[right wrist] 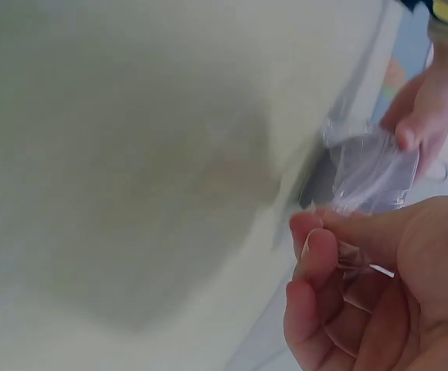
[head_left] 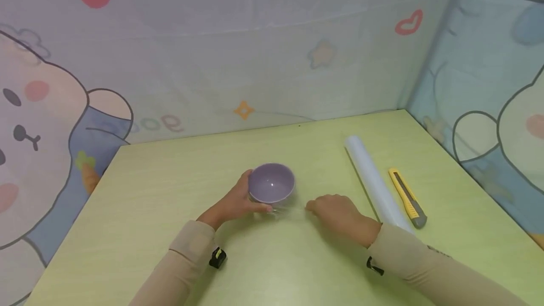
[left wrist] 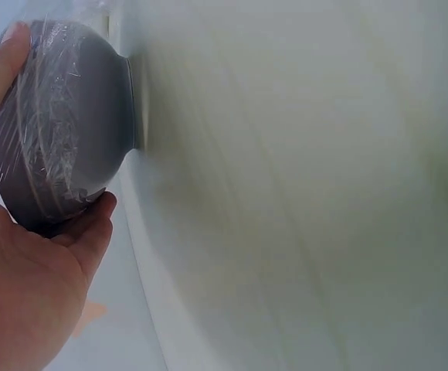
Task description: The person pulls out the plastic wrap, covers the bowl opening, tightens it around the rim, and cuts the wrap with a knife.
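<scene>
A purple bowl (head_left: 272, 184) stands on the table, with clear plastic wrap (left wrist: 58, 116) clinging in creases to its side. My left hand (head_left: 239, 201) grips the bowl from the left, thumb at the near rim and fingers round the far side. In the left wrist view the bowl's grey outer wall and foot show beside the palm. To the right of the bowl, my right hand (head_left: 340, 216) pinches a gathered end of the wrap between thumb and fingers. The wrap (right wrist: 363, 170) stretches from those fingertips back to the bowl in the right wrist view.
A roll of plastic film (head_left: 374, 178) lies at the right, partly behind my right forearm. Beyond it is a yellow utility knife (head_left: 407, 197) with a grey end. The pale green table (head_left: 170, 169) meets a cartoon-printed cloth backdrop (head_left: 272, 60) at its far edge.
</scene>
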### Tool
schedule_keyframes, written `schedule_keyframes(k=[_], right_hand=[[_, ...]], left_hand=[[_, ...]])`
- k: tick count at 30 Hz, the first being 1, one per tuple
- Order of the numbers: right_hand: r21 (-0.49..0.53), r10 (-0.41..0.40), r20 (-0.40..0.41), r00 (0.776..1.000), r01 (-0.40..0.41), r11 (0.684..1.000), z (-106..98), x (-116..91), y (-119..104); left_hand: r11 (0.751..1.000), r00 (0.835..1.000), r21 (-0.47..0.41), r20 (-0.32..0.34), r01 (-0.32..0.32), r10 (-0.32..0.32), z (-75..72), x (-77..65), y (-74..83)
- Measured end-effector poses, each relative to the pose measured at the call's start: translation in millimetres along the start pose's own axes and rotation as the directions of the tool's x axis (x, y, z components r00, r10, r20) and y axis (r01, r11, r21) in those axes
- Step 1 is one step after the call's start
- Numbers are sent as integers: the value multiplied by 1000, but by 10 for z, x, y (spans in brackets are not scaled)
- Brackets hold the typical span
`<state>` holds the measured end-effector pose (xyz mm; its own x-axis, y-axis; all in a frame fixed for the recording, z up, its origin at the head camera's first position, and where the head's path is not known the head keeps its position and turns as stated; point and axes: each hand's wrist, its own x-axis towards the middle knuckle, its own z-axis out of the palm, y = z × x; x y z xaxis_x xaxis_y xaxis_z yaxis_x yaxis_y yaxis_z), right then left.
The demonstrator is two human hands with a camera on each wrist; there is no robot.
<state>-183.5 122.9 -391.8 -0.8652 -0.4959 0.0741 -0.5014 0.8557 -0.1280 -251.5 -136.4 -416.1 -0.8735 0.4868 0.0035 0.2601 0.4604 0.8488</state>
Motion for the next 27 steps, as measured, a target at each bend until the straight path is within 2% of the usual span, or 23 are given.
schedule_keyframes(k=[5,11,14,16,18,20,22,25,27], right_hand=[[155,44,97,994,-59,986,-48,226,170],[194,107,215,971,-150,969,-93,502,289],[281,69,265,962,-146,949,-117,601,371],[367,13,310,951,-133,921,-124,650,439],[442,-28,342,939,-135,887,-123,680,501],[484,-35,348,937,-148,862,-110,706,537],[483,-30,318,947,-134,865,-73,726,552],[416,-7,225,974,-90,905,-5,774,526],[340,19,183,983,-82,937,36,805,491]], left_hand=[[999,1000,37,-11,14,-13,1,-5,-12],[999,1000,38,-12,14,-14,-15,-21,36],[999,1000,37,-9,6,-5,-12,1,41],[999,1000,46,-13,8,-7,-6,28,3],[999,1000,50,-12,6,-5,-8,19,37],[998,1000,56,-10,10,-10,-19,-11,107],[999,1000,50,0,13,-13,-31,-46,186],[999,1000,48,12,5,-5,-43,-82,266],[999,1000,45,7,5,-6,-33,-71,227]])
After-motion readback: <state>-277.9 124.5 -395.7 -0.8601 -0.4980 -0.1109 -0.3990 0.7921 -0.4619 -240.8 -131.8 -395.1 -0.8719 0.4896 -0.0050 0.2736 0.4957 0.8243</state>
